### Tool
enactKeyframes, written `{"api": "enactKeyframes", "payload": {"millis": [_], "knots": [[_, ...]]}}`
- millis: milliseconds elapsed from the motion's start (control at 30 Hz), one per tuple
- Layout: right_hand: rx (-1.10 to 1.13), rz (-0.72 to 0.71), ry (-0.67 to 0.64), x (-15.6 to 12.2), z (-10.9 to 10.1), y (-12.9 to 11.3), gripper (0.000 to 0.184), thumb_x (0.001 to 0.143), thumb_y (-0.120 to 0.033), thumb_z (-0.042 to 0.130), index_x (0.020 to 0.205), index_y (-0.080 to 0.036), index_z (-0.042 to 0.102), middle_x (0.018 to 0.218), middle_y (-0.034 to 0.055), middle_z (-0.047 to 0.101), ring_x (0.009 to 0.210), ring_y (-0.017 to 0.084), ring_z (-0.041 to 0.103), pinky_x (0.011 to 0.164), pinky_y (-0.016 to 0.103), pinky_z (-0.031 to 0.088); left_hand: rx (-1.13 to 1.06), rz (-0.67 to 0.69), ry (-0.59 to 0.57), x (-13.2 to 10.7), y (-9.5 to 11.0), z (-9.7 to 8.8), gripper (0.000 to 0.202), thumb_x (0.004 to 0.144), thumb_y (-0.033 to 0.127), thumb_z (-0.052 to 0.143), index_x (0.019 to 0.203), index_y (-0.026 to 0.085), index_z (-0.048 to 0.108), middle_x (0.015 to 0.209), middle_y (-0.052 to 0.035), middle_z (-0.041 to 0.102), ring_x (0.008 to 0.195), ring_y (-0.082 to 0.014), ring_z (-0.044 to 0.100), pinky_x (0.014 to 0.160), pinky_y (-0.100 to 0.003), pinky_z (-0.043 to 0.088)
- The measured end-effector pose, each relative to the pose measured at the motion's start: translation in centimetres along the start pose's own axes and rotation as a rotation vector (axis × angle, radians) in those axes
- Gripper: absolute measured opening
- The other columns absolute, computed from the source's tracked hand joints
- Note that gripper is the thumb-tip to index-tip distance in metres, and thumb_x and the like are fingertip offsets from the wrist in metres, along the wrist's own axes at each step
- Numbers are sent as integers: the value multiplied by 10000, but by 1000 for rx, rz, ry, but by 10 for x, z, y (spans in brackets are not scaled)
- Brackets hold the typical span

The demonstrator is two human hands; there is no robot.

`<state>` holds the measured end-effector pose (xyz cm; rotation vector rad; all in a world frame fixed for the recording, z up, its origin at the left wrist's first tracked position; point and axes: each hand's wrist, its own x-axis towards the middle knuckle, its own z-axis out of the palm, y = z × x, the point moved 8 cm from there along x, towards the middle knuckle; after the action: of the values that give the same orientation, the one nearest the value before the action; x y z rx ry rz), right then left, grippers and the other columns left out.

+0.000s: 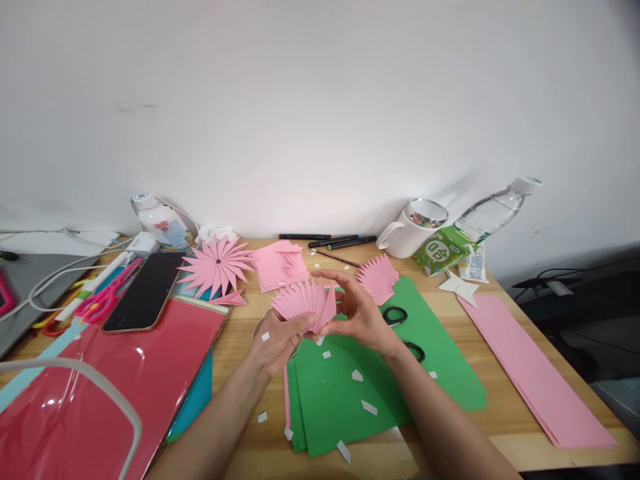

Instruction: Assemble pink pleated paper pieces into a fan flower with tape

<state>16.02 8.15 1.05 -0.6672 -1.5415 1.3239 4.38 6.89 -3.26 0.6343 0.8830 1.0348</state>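
A pink folded-paper fan (299, 299) is held up above the table, its pointed pleats spread upward. My left hand (281, 340) grips its lower edge, the thumb lying across the front; a small white paper scrap clings near the wrist. At the fan's right end, my right hand (361, 312) pinches the last pleat between thumb and fingers. Below both hands lies a stack of green paper (360, 400) strewn with white scraps. Black-handled scissors (415, 351) rest on it, partly hidden by my right arm. Another pink pleated fan (379, 277) lies just beyond my right hand.
A pink paper star wheel (218, 261) and pink sheets (270, 272) lie at the back. Left are a phone (145, 293), pink scissors (109, 293) and a red folder (115, 380). A white mug (400, 233), water bottle (493, 212) and long pink paper (535, 373) are right.
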Motion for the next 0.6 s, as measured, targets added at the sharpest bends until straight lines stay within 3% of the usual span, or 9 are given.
{"api": "enactKeyframes", "payload": {"millis": [100,300,500,600], "knots": [[-16,-3,25,-1,-4,-2,777,666,-271,830,1326,-371,431,1322,68,464,801,125,611,630,266,583,-16,25,13,0,5,-1,277,512,262,867,694,127,707,615,-13,666,507,-102,583,465,-207,513],[-158,-65,43,-2,-10,-15,599,716,-225,796,1260,-315,562,1272,79,528,799,123,585,685,282,584,23,21,16,-1,10,-2,305,492,258,879,706,122,709,630,-21,680,537,-121,593,442,-219,516],[80,-11,0,-2,-4,-8,548,705,-238,804,1184,-320,549,1404,80,487,909,170,635,665,304,598,14,-51,-27,-1,3,-2,369,506,270,881,803,115,725,698,-39,707,568,-130,620,471,-234,547],[119,-6,-10,-1,-2,-6,551,695,-231,813,1168,-315,543,1379,78,522,1032,210,624,671,301,601,-27,-103,-38,-1,-2,-2,396,483,254,894,816,123,723,706,-35,714,562,-133,639,480,-234,565]]}}
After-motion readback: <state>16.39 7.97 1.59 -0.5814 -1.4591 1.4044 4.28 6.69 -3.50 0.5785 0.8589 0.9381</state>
